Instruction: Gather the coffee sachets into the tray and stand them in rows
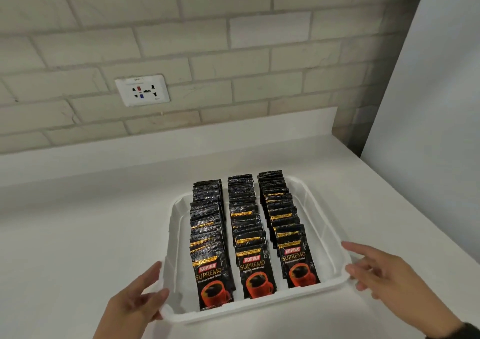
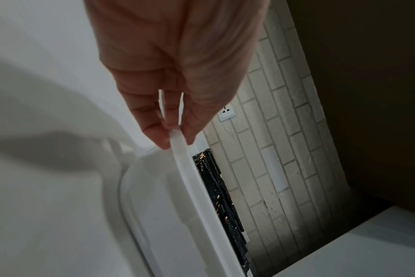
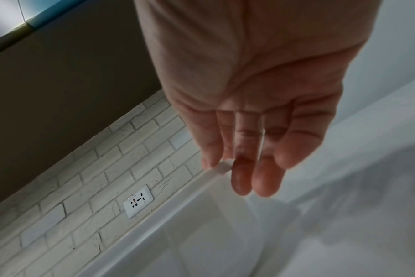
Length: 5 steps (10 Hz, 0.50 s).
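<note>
A white plastic tray (image 1: 259,310) sits on the white counter. Black Kopiko coffee sachets (image 1: 249,235) stand in it in three rows, fronts facing me. My left hand (image 1: 158,280) is at the tray's near-left corner. In the left wrist view that hand (image 2: 175,131) pinches the tray rim (image 2: 197,187) between thumb and fingers, with sachets (image 2: 213,178) just beyond. My right hand (image 1: 350,266) is at the tray's right side with its fingers straight. In the right wrist view its fingertips (image 3: 242,180) touch the rim (image 3: 168,211) without curling round it.
A brick-tiled wall with a white power socket (image 1: 142,89) rises behind the counter (image 1: 78,235). A pale wall panel (image 1: 428,105) closes off the right side, and the counter runs along its foot. A low white backsplash ledge (image 1: 181,136) lines the back.
</note>
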Tool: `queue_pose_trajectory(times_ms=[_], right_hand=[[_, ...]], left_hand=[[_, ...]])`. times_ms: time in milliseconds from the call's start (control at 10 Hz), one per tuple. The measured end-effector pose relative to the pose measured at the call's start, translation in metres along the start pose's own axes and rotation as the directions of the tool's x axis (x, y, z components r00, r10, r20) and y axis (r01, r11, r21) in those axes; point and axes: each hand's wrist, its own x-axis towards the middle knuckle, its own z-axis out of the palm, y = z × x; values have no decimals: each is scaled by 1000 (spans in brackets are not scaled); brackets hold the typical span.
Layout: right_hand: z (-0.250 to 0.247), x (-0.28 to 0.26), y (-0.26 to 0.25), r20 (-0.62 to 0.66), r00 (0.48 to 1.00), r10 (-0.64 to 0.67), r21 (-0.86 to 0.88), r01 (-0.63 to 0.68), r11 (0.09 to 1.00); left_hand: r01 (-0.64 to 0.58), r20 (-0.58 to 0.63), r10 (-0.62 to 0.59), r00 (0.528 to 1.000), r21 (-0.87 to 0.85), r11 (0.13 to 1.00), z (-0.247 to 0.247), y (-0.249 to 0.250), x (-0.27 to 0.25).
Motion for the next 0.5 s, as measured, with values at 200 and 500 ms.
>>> queue_pose_trajectory(times_ms=[200,500], right_hand=[[0,3,3,-2,999,34,36,-33,999],[-7,1,-9,13,999,40,-10,-39,999]], left_hand=[[-14,-15,13,1000,-59,998,2,0,2],[-131,19,136,991,-149,980,5,-2,-3]])
